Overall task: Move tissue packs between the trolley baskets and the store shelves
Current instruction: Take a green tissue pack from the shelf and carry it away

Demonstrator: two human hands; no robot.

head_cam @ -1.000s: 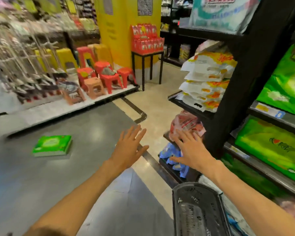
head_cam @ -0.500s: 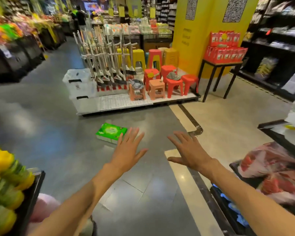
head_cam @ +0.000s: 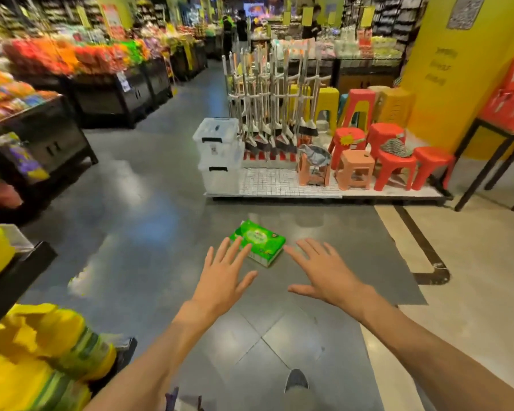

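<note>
Bright overhead store light glares off the glossy floor (head_cam: 137, 203) ahead of me; edges blurred, curved by wide-angle distortion.

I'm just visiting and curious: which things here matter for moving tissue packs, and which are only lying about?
Job:
green tissue pack on the floor
left hand, open
right hand, open

Lying about:
plastic stools
brooms
clear bins
produce stands

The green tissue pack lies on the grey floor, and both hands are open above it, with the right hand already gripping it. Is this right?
Not quite. In the head view the right hand grips nothing: it is open, fingers spread, like the left hand. The green tissue pack does lie on the grey floor.
</note>
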